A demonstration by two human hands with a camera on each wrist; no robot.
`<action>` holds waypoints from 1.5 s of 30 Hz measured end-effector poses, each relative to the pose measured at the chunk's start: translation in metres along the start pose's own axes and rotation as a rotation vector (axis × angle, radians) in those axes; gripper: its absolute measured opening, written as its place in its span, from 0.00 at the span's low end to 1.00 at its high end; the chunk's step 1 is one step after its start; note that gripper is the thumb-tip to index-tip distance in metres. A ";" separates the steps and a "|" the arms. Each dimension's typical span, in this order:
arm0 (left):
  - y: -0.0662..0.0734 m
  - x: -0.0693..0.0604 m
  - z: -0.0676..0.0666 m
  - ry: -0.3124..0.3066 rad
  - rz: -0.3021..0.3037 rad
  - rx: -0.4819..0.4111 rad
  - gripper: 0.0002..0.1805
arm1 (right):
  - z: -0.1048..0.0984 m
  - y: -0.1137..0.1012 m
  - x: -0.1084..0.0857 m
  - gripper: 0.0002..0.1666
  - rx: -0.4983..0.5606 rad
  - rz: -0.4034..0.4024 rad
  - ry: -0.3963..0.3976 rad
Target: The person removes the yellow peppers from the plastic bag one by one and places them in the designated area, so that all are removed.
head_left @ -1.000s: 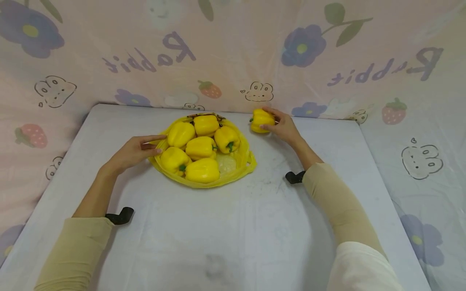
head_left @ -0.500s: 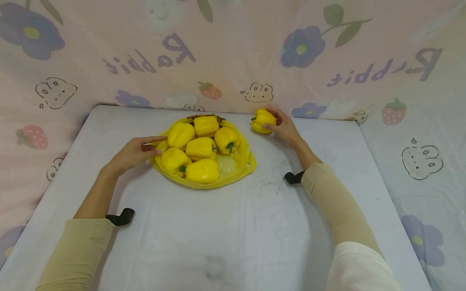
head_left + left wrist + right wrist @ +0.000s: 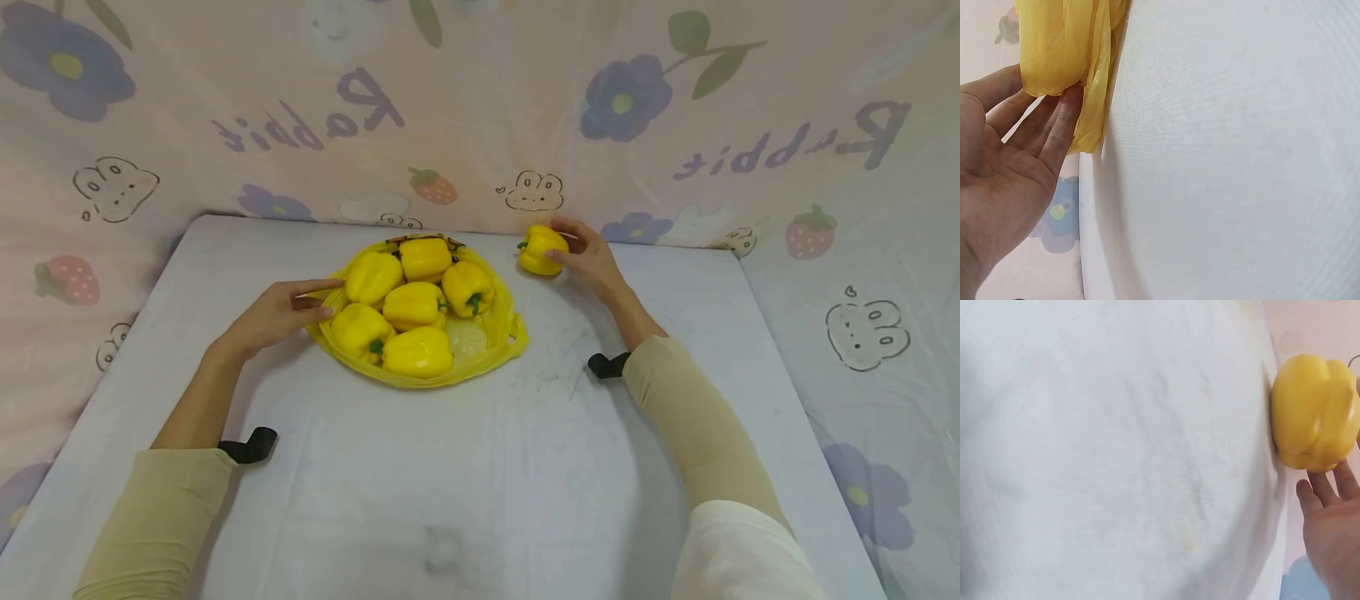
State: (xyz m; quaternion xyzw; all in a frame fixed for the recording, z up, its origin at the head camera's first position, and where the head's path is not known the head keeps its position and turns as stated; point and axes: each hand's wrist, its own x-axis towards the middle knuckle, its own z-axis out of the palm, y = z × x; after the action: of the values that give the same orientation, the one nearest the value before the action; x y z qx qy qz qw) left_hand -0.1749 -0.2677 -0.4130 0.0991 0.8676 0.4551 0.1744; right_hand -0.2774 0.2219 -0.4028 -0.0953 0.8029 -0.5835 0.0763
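In the head view, several yellow bell peppers [image 3: 417, 352] lie in an opened yellow plastic bag [image 3: 480, 365]. At the bag's left edge is the left hand [image 3: 266, 321], fingers loosely extended against it; in the left wrist view this hand [image 3: 1013, 169] touches the yellow plastic [image 3: 1054, 50] with its fingertips. Right of the bag, the right hand [image 3: 596, 262] holds a single yellow pepper [image 3: 538, 250] between thumb and fingers, stem toward the left. In the right wrist view the pepper [image 3: 1313, 412] is at the tabletop, the right hand [image 3: 1335, 531] beside it, some fingers partly hidden.
The white tabletop [image 3: 480, 483] extends in front of both arms. A patterned curtain [image 3: 480, 108] hangs along its back edge and sides. Black wrist-camera mounts [image 3: 251, 446] stick out near both sleeve cuffs. A clear round thing [image 3: 467, 337] shows inside the bag's right part.
The lone pepper has turned slightly and shifted a little right since the first frame. The right thumb has moved slightly up and right along it. The left hand and the bag look unchanged.
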 end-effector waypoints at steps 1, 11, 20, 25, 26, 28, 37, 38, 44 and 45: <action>0.000 0.000 0.000 0.001 0.000 -0.003 0.30 | -0.001 0.000 0.000 0.38 0.010 -0.015 0.002; -0.001 -0.002 0.002 0.023 -0.011 -0.002 0.29 | 0.003 -0.015 -0.003 0.31 0.049 -0.225 0.062; -0.003 -0.001 0.002 0.038 -0.035 0.007 0.28 | 0.013 -0.036 -0.011 0.27 0.094 -0.340 0.058; -0.003 -0.002 0.003 0.034 -0.030 -0.018 0.29 | 0.021 -0.043 -0.015 0.27 0.133 -0.360 0.000; -0.002 -0.002 0.003 0.031 -0.026 -0.022 0.29 | 0.023 -0.044 -0.016 0.27 0.136 -0.361 -0.013; -0.002 -0.002 0.003 0.020 -0.016 -0.026 0.30 | 0.026 -0.045 -0.017 0.26 0.138 -0.356 -0.034; -0.001 -0.001 0.003 0.030 -0.031 -0.017 0.29 | 0.037 -0.029 -0.007 0.28 0.145 -0.346 -0.120; -0.001 0.000 0.003 0.032 -0.035 -0.014 0.29 | 0.038 -0.028 -0.007 0.28 0.143 -0.344 -0.125; -0.001 0.001 0.003 0.032 -0.038 0.018 0.29 | 0.045 -0.028 -0.008 0.29 0.150 -0.334 -0.179; 0.000 0.001 0.002 0.033 -0.039 0.023 0.29 | 0.046 -0.029 -0.008 0.29 0.140 -0.326 -0.184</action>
State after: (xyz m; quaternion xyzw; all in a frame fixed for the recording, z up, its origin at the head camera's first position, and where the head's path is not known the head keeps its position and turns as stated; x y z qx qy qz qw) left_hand -0.1750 -0.2656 -0.4148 0.0769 0.8773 0.4431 0.1678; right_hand -0.2567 0.1734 -0.3896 -0.2715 0.7239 -0.6314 0.0605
